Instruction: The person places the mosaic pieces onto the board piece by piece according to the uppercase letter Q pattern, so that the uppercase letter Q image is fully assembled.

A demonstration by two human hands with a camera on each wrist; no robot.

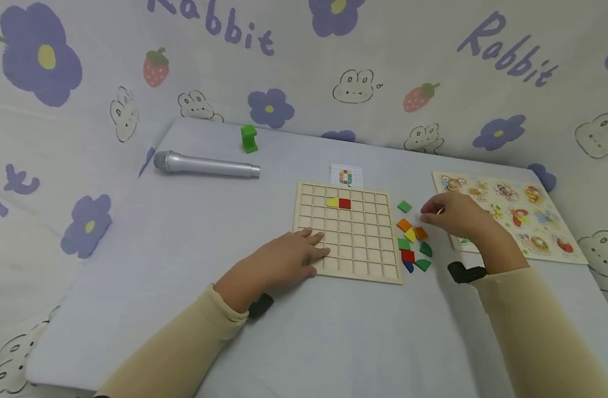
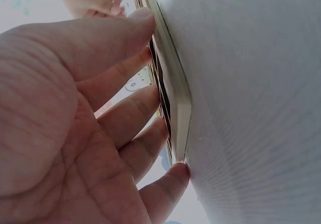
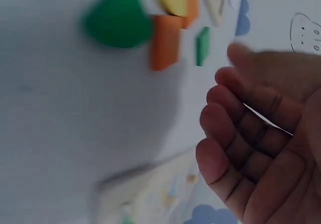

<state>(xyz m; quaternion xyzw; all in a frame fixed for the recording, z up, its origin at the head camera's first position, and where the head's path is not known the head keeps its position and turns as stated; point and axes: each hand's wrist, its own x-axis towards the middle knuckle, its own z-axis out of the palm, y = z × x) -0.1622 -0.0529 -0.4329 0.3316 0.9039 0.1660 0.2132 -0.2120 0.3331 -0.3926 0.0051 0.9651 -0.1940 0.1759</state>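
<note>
My left hand rests on the lower left corner of a wooden grid board, fingers spread over its edge. In the left wrist view the fingertips touch the board's side. A yellow piece and a red square lie side by side in upper cells. Just right of the board lie several loose pieces, among them a green square, an orange piece, a red piece and a green rounded piece. Above the table beside them hovers my right hand, fingers loosely bent, holding nothing visible.
A small pattern card lies behind the grid board. To the right is a wooden picture board, partly behind the right hand. A silver microphone and a green block are at the back left. Printed cloth hangs behind the table.
</note>
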